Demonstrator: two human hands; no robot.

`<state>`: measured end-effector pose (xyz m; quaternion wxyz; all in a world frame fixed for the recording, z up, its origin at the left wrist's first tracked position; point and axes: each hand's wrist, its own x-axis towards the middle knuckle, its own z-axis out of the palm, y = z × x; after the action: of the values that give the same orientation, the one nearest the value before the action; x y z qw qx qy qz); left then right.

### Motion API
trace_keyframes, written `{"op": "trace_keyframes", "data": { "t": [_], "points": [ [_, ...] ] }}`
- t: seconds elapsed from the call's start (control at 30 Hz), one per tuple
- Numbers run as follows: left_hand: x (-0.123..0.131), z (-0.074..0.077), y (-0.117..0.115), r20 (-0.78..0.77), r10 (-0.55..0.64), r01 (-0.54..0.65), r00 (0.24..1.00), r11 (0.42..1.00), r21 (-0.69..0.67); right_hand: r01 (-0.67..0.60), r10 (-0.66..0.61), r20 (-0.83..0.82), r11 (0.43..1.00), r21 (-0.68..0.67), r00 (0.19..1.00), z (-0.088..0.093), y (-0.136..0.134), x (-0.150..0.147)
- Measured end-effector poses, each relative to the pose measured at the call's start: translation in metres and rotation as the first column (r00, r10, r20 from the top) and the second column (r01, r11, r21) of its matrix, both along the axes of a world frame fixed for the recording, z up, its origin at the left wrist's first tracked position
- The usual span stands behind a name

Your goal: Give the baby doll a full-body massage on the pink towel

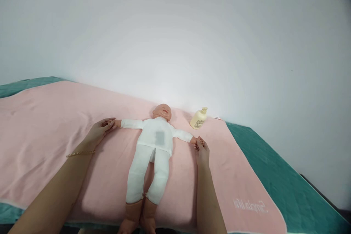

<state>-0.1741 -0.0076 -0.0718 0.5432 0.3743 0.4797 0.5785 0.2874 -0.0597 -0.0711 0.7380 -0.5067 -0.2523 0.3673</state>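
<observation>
A baby doll (153, 146) in white clothes lies on its back on a pink towel (55, 135), arms spread out to both sides, head towards the wall. My left hand (99, 131) is closed round the doll's hand on the left side. My right hand (202, 150) pinches the doll's other hand on the right. A thin bracelet sits on my left wrist. The doll's bare feet point towards me at the bottom edge.
A cream pump bottle (199, 118) lies tilted on the towel just right of the doll's head, near the white wall. The towel covers a teal sheet (276, 175) that shows at the right and far left.
</observation>
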Motion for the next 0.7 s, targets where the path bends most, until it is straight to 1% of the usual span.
{"op": "trace_keyframes", "data": {
  "t": [0.1, 0.27, 0.37, 0.7],
  "points": [
    [-0.0002, 0.0001, 0.0003, 0.008, 0.002, -0.002, 1.000, 1.000, -0.008, 0.013, -0.012, 0.013, 1.000, -0.010, 1.000, 0.0003, -0.0002, -0.0006],
    [0.0019, 0.0045, -0.0023, 0.041, -0.001, 0.001, 0.999, 1.000, -0.011, 0.024, -0.019, 0.082, 0.998, -0.055, 0.996, -0.0016, 0.0002, 0.0014],
    [0.0030, 0.0060, -0.0028, 0.049, 0.004, -0.004, 0.999, 1.000, -0.017, 0.029, -0.023, 0.097, 0.998, -0.062, 0.995, -0.0024, 0.0005, 0.0023],
    [0.0044, 0.0060, -0.0022, 0.053, 0.021, -0.021, 0.998, 1.000, -0.010, 0.075, -0.061, 0.175, 0.994, -0.078, 0.983, -0.0069, 0.0008, 0.0025]
  ]
}}
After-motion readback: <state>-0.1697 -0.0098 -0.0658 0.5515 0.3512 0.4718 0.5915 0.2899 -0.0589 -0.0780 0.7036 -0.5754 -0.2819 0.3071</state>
